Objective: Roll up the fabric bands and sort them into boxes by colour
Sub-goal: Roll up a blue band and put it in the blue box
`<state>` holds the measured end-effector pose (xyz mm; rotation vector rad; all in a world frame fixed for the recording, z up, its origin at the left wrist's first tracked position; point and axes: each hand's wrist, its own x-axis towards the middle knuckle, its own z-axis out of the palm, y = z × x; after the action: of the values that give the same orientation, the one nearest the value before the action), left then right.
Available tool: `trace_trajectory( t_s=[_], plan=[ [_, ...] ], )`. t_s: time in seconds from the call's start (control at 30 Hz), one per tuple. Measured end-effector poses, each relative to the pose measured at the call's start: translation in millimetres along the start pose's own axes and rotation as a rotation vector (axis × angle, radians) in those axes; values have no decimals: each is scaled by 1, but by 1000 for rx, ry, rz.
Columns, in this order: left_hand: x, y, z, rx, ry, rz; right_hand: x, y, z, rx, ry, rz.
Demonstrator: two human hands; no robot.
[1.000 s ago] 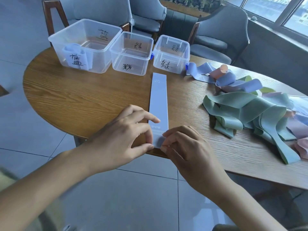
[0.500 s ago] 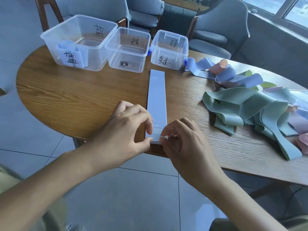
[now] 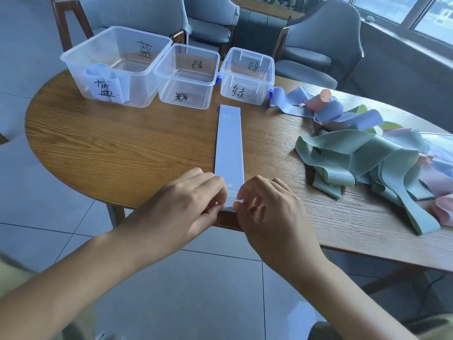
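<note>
A pale blue fabric band (image 3: 230,146) lies flat and straight on the wooden table (image 3: 122,148), running from the boxes to the near edge. My left hand (image 3: 186,204) and my right hand (image 3: 267,212) pinch its near end from either side, and that end is curled up a little. Three clear boxes with handwritten labels stand at the back: a large one (image 3: 117,67) with a rolled blue band (image 3: 105,83) inside, a middle one (image 3: 187,76) and a small one (image 3: 247,76).
A loose heap of green bands (image 3: 362,163) lies at the right, with blue bands (image 3: 326,111) and a pink roll (image 3: 318,100) behind it and pink bands (image 3: 445,209) at the far right. Grey chairs (image 3: 318,45) stand behind the table.
Both hands have closed in on the band's near end, fingertips drawn tighter together, and the end has begun to curl. The band itself stays in place.
</note>
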<state>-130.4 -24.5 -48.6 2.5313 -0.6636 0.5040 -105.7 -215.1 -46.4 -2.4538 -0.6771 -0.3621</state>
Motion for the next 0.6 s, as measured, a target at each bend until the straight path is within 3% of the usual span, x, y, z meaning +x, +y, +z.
trace_trajectory(
  t_s=[0.2,0.43,0.6],
  plan=[
    [-4,-2,0,-1,-7,10,-3,-2,1,-48,26,-27],
    [-3,-3,4,-46,-16,-124,-12,3,-4,-168,-17,-164],
    [0,0,3,-52,-35,-200,-11,3,-2,-169,-10,-142]
  ],
)
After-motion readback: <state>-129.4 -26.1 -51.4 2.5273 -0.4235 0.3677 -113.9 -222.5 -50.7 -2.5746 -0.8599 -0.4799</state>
